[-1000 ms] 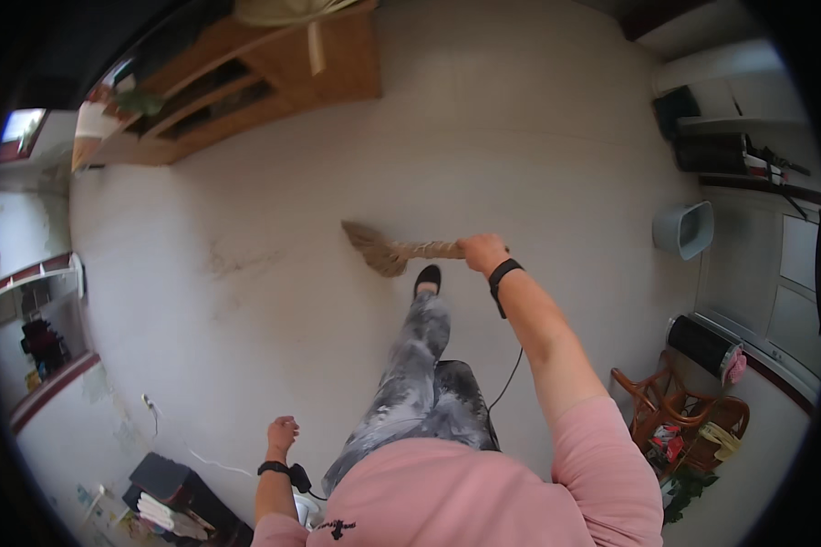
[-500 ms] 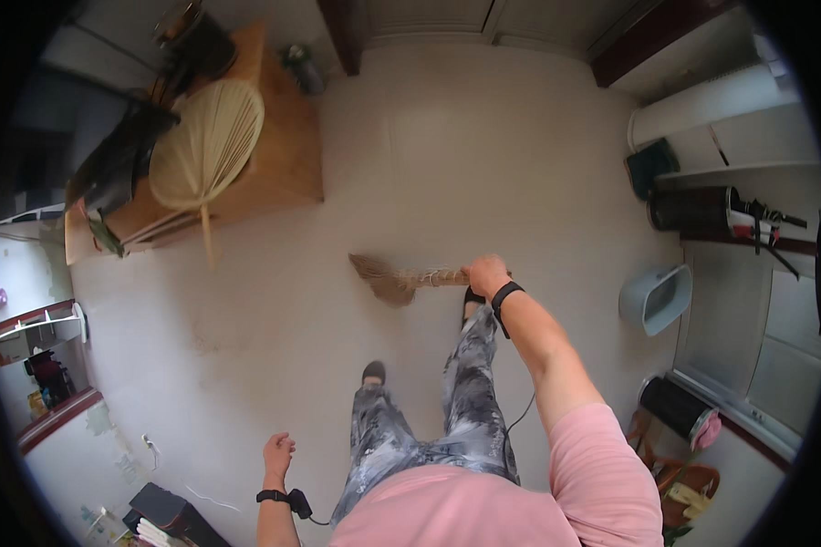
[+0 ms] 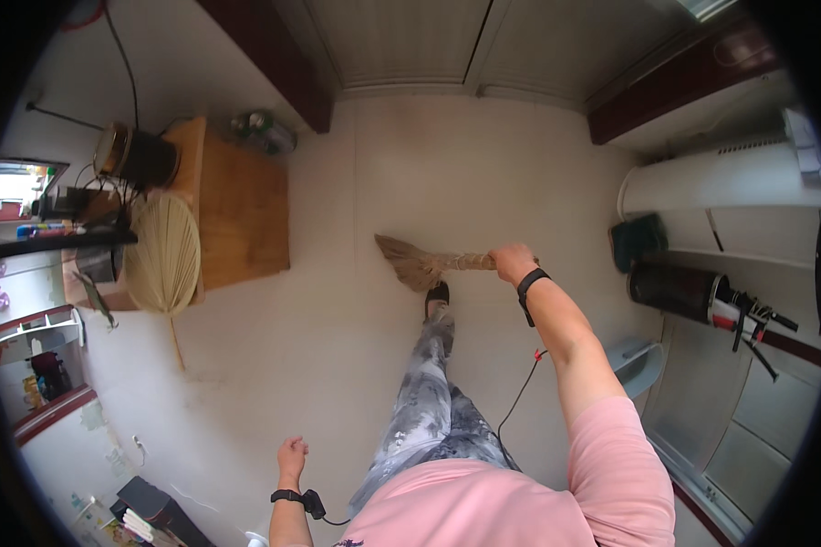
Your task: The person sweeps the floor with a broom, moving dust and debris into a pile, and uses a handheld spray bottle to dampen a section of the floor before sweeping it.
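Observation:
My right hand grips the handle of a short straw broom. The broom points left across my front, its fanned bristles above the pale floor near my forward shoe; whether they touch the floor I cannot tell. My left hand hangs low on the left, fingers loosely curled in, with nothing visible in it. Each wrist wears a black band, and cables run from around them toward my body.
On the left stands a wooden cabinet with a palm-leaf fan at its side and a dark round container. To the right are a black bin holding umbrellas, a green box and a grey-blue tub. Doors close the far end.
I have stepped forward, toward the doors, so the cabinet and right-hand bins sit closer beside me. The broom, still in my right hand, has shifted slightly right and away in the view.

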`<state>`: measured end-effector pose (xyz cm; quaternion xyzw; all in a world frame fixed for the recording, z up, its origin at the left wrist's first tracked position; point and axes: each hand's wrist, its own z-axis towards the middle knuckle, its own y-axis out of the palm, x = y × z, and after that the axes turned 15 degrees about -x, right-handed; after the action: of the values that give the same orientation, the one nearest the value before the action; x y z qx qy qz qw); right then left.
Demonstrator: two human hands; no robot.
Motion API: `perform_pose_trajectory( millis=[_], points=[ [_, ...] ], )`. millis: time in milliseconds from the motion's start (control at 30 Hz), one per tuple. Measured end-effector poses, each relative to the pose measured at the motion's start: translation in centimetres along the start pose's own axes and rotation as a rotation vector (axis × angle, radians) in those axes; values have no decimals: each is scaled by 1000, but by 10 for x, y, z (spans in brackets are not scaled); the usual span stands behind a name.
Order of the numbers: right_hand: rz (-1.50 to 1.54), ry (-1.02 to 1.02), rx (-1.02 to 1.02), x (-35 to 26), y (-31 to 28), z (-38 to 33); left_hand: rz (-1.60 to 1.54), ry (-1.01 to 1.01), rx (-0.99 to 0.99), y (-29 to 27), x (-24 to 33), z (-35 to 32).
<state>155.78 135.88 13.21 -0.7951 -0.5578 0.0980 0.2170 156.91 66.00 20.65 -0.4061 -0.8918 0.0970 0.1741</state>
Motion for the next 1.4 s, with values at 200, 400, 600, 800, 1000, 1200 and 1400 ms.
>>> perform_pose_trajectory(
  millis=[200, 400, 600, 800, 1000, 1200, 1400],
  points=[
    [-59, -35, 51, 92, -62, 51, 364, 474, 30, 43, 256, 100],
    [-124, -64, 32, 162, -126, 96, 385, 914, 116, 83, 627, 68],
    [-137, -55, -75, 265, -180, 129, 345, 1277, 90, 182, 878, 18],
    [-95, -37, -20, 340, -212, 173, 175, 1389, 261, 261, 1039, -23],
    [-87, -5, -117, 415, -254, 182, 76, 1170, 511, 304, 1119, -32],
    [-24, 16, -188, 464, -270, 176, -212, 1006, 218, 304, 1117, -10],
    [9, -72, -65, 479, -263, 179, -856, 961, -603, 294, 1109, -30]
  ],
)
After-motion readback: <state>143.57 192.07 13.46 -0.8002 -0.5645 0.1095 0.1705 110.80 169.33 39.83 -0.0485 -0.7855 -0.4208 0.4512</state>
